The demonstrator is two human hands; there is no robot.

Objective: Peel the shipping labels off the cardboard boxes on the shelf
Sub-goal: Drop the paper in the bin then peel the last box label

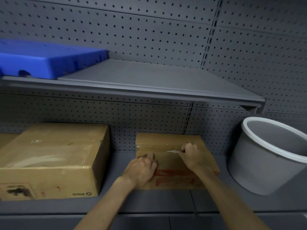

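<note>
A small flat cardboard box (167, 140) with red print lies on the lower grey shelf (149, 203), a strip of clear tape (156, 147) running across its top. My left hand (142, 168) rests on the box's near left part, fingers curled, pressing it down. My right hand (191, 155) pinches a lifted end of the clear tape near the right of the strip. A larger cardboard box (49, 160) marked PICO stands to the left, with smeared marks on its front. No paper label shows on the small box's top.
A grey round bin (269, 156) with a white rim leans at the right on the shelf. Above, an upper grey shelf (149, 83) holds a blue plastic crate (49, 60) at the left. Grey pegboard (149, 30) backs both shelves.
</note>
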